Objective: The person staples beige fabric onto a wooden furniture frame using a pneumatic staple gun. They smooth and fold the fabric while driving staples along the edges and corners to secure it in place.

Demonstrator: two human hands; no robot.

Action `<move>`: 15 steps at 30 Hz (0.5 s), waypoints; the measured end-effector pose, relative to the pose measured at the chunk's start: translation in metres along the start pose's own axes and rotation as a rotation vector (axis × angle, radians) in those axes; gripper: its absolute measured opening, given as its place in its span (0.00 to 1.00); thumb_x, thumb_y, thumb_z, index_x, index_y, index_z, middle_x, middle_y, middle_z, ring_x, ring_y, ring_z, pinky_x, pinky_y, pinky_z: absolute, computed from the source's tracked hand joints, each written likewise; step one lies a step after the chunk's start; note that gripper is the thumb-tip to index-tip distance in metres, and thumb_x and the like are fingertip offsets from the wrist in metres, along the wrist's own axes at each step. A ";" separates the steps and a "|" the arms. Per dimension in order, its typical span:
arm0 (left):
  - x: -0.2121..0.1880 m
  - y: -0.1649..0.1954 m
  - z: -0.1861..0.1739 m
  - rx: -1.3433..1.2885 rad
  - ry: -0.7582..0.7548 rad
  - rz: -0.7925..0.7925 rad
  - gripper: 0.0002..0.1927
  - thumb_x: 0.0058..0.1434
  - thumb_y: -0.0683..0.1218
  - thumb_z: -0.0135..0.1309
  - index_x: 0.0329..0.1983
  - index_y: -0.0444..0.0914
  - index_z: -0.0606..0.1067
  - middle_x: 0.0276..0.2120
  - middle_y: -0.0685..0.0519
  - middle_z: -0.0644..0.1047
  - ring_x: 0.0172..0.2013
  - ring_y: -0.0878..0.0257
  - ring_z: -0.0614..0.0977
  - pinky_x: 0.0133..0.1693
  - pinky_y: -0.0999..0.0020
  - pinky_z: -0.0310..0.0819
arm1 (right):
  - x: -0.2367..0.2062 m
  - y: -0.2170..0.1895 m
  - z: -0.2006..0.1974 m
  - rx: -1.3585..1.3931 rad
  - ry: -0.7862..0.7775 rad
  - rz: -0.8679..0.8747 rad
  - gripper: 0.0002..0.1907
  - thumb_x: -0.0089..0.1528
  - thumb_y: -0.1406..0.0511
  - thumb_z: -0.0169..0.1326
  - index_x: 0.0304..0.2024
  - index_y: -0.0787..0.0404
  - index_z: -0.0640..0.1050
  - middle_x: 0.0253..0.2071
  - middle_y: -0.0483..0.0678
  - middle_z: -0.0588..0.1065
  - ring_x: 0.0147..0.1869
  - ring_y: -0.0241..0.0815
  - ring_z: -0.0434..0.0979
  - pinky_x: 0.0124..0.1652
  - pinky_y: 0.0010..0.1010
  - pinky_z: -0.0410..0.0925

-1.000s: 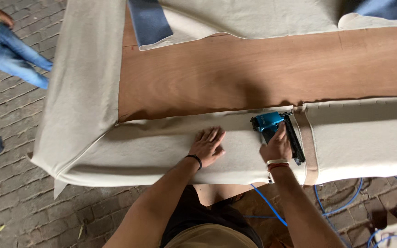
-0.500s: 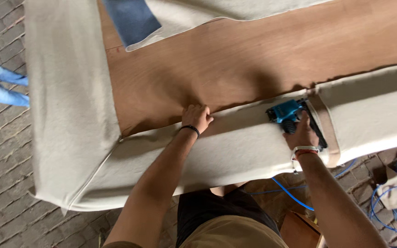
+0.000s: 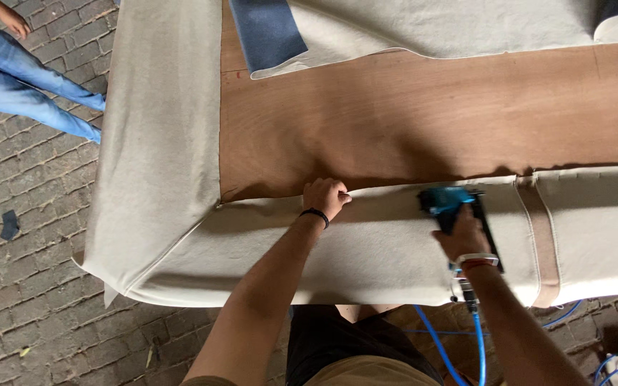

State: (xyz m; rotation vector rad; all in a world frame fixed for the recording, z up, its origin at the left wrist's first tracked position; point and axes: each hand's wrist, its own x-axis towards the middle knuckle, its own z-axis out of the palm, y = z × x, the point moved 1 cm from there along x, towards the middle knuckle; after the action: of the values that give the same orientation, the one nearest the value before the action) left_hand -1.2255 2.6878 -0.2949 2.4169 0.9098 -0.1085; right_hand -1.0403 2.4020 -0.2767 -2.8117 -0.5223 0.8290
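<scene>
Right hand (image 3: 461, 236) is wrapped tight around the grip of a teal pneumatic staple gun (image 3: 452, 204), nose resting on the beige fabric (image 3: 380, 250) right where its edge meets the bare plywood panel (image 3: 409, 114). A blue air hose (image 3: 478, 336) runs off the gun's butt, away from the panel and down past the person's legs.

Left hand (image 3: 325, 196) is further along that same fabric edge, toward the panel's corner — fingers curled shut, pinching the cloth and looking like it's pulling it taut over the plywood. Black band on that wrist.

My read: this is mid-run on the stapling, tacking the wrapped fabric onto the panel's back along the near edge. The stretch between the two hands doesn't look fastened yet, though staples would be too small to make out anyway. The next bit probably calls for keeping the pull steady and walking the gun toward the left hand — let the tension slip and you'd likely get a pucker.

Around it: a tan webbing strap (image 3: 542, 236) crosses the fabric just past the gun, a blue cloth piece (image 3: 266, 32) lies on the panel's far side, and someone in jeans (image 3: 30, 89) stands well off the panel's corner on the brick paving (image 3: 23, 286).
</scene>
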 end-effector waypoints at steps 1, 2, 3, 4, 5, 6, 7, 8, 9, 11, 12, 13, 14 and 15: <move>0.000 0.001 0.000 -0.012 0.006 -0.024 0.11 0.58 0.56 0.63 0.36 0.46 0.84 0.38 0.56 0.82 0.46 0.56 0.79 0.52 0.51 0.67 | -0.004 -0.014 0.006 -0.011 -0.070 0.022 0.58 0.55 0.55 0.68 0.79 0.55 0.48 0.64 0.69 0.66 0.64 0.69 0.70 0.61 0.51 0.66; 0.000 0.001 -0.001 -0.023 0.011 -0.049 0.12 0.57 0.57 0.63 0.36 0.46 0.85 0.38 0.56 0.83 0.46 0.57 0.79 0.53 0.50 0.66 | -0.007 -0.028 0.008 -0.024 -0.089 -0.034 0.56 0.56 0.56 0.67 0.78 0.55 0.51 0.63 0.67 0.68 0.64 0.67 0.71 0.61 0.50 0.66; 0.001 0.002 -0.002 -0.035 -0.008 -0.067 0.12 0.57 0.57 0.63 0.36 0.47 0.85 0.38 0.57 0.83 0.46 0.57 0.79 0.53 0.50 0.66 | -0.011 -0.041 0.010 -0.036 -0.106 -0.086 0.53 0.56 0.56 0.66 0.77 0.55 0.53 0.62 0.66 0.70 0.64 0.65 0.72 0.61 0.50 0.67; 0.002 0.002 -0.002 -0.048 -0.029 -0.083 0.12 0.57 0.58 0.64 0.36 0.47 0.85 0.38 0.57 0.82 0.46 0.57 0.79 0.53 0.50 0.65 | -0.015 -0.051 0.007 -0.048 -0.122 -0.135 0.51 0.56 0.56 0.65 0.77 0.55 0.55 0.60 0.65 0.72 0.65 0.64 0.73 0.62 0.50 0.67; 0.004 0.002 -0.003 -0.060 -0.050 -0.101 0.12 0.57 0.58 0.64 0.35 0.47 0.85 0.38 0.57 0.82 0.46 0.57 0.79 0.53 0.50 0.65 | -0.020 -0.058 0.001 0.024 -0.097 -0.223 0.48 0.56 0.57 0.65 0.75 0.57 0.58 0.59 0.64 0.73 0.63 0.63 0.74 0.60 0.50 0.67; 0.006 0.002 -0.004 -0.069 -0.064 -0.116 0.12 0.57 0.58 0.64 0.35 0.47 0.85 0.38 0.57 0.82 0.46 0.57 0.79 0.54 0.50 0.65 | -0.024 -0.067 -0.005 0.097 -0.071 -0.313 0.45 0.56 0.58 0.65 0.72 0.58 0.60 0.57 0.63 0.74 0.61 0.62 0.74 0.57 0.51 0.68; 0.009 0.003 -0.004 -0.077 -0.076 -0.131 0.12 0.57 0.58 0.63 0.35 0.48 0.85 0.38 0.58 0.82 0.47 0.58 0.79 0.54 0.51 0.65 | -0.027 -0.076 -0.012 0.170 -0.044 -0.404 0.43 0.56 0.59 0.65 0.70 0.60 0.63 0.55 0.62 0.76 0.59 0.61 0.74 0.55 0.51 0.68; 0.011 0.003 -0.005 -0.086 -0.088 -0.148 0.12 0.57 0.58 0.63 0.35 0.48 0.85 0.38 0.58 0.83 0.47 0.58 0.79 0.55 0.52 0.65 | -0.030 -0.082 -0.020 0.285 -0.135 -0.309 0.38 0.57 0.61 0.63 0.69 0.58 0.66 0.51 0.61 0.77 0.51 0.59 0.76 0.49 0.50 0.70; 0.013 0.003 -0.004 -0.068 -0.084 -0.164 0.12 0.58 0.58 0.63 0.35 0.48 0.85 0.38 0.58 0.82 0.47 0.58 0.79 0.54 0.51 0.65 | -0.031 -0.088 -0.029 0.400 -0.227 -0.211 0.35 0.58 0.62 0.60 0.67 0.56 0.69 0.47 0.60 0.78 0.44 0.56 0.78 0.44 0.48 0.71; 0.015 0.004 0.000 -0.036 -0.086 -0.192 0.11 0.58 0.58 0.63 0.33 0.47 0.84 0.38 0.58 0.82 0.48 0.58 0.78 0.53 0.51 0.65 | -0.036 -0.099 -0.045 0.485 -0.297 -0.097 0.28 0.59 0.62 0.60 0.61 0.57 0.74 0.40 0.56 0.79 0.34 0.49 0.79 0.36 0.43 0.73; 0.015 0.005 0.002 -0.030 -0.043 -0.183 0.10 0.59 0.56 0.62 0.32 0.47 0.83 0.39 0.58 0.81 0.48 0.58 0.78 0.51 0.50 0.65 | -0.037 -0.103 -0.052 0.456 -0.274 -0.082 0.24 0.59 0.61 0.63 0.56 0.60 0.75 0.37 0.53 0.78 0.31 0.45 0.77 0.34 0.39 0.73; 0.014 0.005 0.005 -0.024 -0.002 -0.173 0.09 0.59 0.54 0.61 0.31 0.46 0.82 0.39 0.59 0.81 0.47 0.59 0.78 0.50 0.49 0.65 | -0.039 -0.107 -0.058 0.429 -0.251 -0.066 0.22 0.59 0.61 0.65 0.52 0.63 0.76 0.34 0.50 0.78 0.29 0.40 0.76 0.31 0.36 0.73; 0.013 0.006 0.008 -0.018 0.038 -0.163 0.08 0.60 0.53 0.60 0.30 0.45 0.82 0.40 0.59 0.80 0.47 0.59 0.78 0.48 0.49 0.65 | -0.040 -0.109 -0.063 0.420 -0.274 -0.031 0.18 0.60 0.61 0.64 0.48 0.63 0.77 0.31 0.51 0.78 0.27 0.41 0.76 0.30 0.35 0.73; 0.011 0.006 0.012 -0.019 0.069 -0.146 0.08 0.60 0.52 0.59 0.30 0.45 0.81 0.40 0.59 0.79 0.47 0.59 0.78 0.47 0.49 0.65 | -0.041 -0.111 -0.066 0.410 -0.297 0.003 0.15 0.61 0.61 0.63 0.45 0.64 0.78 0.29 0.51 0.77 0.26 0.41 0.76 0.30 0.35 0.73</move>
State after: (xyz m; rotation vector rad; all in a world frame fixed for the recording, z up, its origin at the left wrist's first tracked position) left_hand -1.2115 2.6843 -0.3049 2.3480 1.1132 -0.0709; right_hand -1.0674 2.4854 -0.1739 -2.3326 -0.3369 1.2081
